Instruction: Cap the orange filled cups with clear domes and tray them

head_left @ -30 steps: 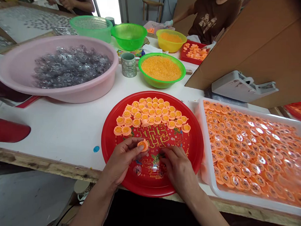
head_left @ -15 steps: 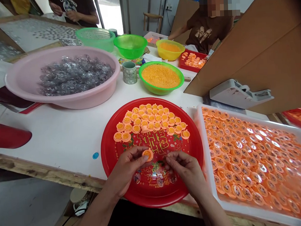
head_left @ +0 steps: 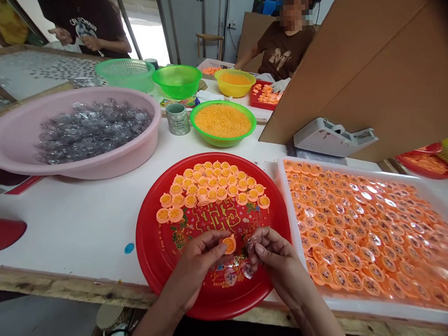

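In my left hand I pinch a small orange plastic piece, round with a small tab and yellow filling, between thumb and fingertips. Just to its right, my right hand grips a clear plastic cap, partly covered by the fingers. The two parts are apart. Both hands are over a round red tray with a printed pattern. Several filled orange pieces sit in rows across the tray's far half. A few loose clear caps lie on its near side, below my hands.
At right stands a white bin packed with capped orange pieces, beside a tape dispenser and cardboard panel. A pink basin of clear caps, a mug and a green bowl of yellow beads stand beyond. Two people work farther back.
The view has swung right, so the tray and bin appear farther left. My hands have drawn closer together, and the clear cap in my right fingers now shows.
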The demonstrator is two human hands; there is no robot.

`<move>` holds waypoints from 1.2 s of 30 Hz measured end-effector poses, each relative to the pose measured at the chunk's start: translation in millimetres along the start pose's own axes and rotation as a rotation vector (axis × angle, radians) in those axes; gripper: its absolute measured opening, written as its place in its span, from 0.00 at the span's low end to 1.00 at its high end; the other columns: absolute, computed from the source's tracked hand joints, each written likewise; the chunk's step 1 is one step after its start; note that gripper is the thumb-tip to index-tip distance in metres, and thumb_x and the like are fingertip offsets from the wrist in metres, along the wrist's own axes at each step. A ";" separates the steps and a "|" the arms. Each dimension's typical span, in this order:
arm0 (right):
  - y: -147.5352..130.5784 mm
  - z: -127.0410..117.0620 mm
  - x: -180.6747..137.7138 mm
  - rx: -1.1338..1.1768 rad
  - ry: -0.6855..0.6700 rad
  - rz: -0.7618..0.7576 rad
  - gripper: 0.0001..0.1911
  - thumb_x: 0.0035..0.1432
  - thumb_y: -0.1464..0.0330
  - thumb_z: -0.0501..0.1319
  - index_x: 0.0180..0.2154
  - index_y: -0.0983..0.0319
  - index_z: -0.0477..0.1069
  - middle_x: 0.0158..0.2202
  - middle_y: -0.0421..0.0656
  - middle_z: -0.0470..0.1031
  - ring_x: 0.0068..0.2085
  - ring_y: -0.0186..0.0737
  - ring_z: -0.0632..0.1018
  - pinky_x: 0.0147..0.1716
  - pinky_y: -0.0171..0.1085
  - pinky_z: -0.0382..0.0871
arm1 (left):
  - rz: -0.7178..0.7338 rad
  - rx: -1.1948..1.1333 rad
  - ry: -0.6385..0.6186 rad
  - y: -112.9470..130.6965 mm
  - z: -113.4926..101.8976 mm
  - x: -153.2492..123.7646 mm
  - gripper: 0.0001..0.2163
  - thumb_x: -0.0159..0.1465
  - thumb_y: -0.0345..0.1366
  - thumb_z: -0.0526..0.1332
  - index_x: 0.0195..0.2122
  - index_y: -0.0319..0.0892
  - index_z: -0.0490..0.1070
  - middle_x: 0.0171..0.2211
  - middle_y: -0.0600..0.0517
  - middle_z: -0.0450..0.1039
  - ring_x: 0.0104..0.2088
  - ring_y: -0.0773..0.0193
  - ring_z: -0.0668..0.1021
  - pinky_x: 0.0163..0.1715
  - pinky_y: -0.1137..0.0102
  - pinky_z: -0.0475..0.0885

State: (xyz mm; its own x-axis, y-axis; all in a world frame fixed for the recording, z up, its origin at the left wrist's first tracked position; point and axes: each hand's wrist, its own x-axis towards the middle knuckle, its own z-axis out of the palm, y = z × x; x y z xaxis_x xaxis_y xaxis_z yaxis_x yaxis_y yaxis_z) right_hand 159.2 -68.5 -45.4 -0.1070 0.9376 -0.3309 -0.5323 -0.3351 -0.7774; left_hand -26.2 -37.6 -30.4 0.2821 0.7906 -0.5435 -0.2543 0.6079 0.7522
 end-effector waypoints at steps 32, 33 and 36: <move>-9.9 -4.0 2.4 -0.634 -0.064 -0.008 0.06 0.50 0.75 0.65 0.33 0.61 0.75 0.28 0.39 0.76 0.30 0.36 0.76 0.30 0.34 0.70 | -0.015 0.075 -0.101 -13.6 -0.1 -2.5 0.16 0.56 0.41 0.69 0.44 0.40 0.78 0.44 0.45 0.77 0.45 0.50 0.78 0.45 0.59 0.76; -11.8 -2.9 2.6 -0.726 -0.095 -0.038 0.07 0.51 0.78 0.63 0.31 0.61 0.74 0.28 0.39 0.75 0.30 0.35 0.75 0.30 0.33 0.69 | -0.019 0.089 -0.117 -14.9 0.4 -2.3 0.16 0.57 0.42 0.68 0.44 0.40 0.78 0.44 0.45 0.78 0.44 0.51 0.78 0.46 0.59 0.75; -17.2 2.6 2.6 -0.985 -0.176 -0.193 0.13 0.51 0.83 0.58 0.30 0.61 0.74 0.28 0.39 0.73 0.30 0.34 0.74 0.31 0.33 0.67 | -0.031 0.169 -0.173 -15.9 2.4 -1.6 0.16 0.59 0.44 0.66 0.43 0.40 0.79 0.41 0.46 0.79 0.41 0.53 0.79 0.46 0.59 0.74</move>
State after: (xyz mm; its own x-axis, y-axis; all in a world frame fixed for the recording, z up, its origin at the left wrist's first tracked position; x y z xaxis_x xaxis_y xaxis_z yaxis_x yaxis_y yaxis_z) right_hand 165.9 -60.1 -31.5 -0.2568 0.9574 -0.1320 0.3655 -0.0302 -0.9303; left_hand -20.4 -48.7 -40.7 0.4451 0.7383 -0.5067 -0.0884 0.5993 0.7956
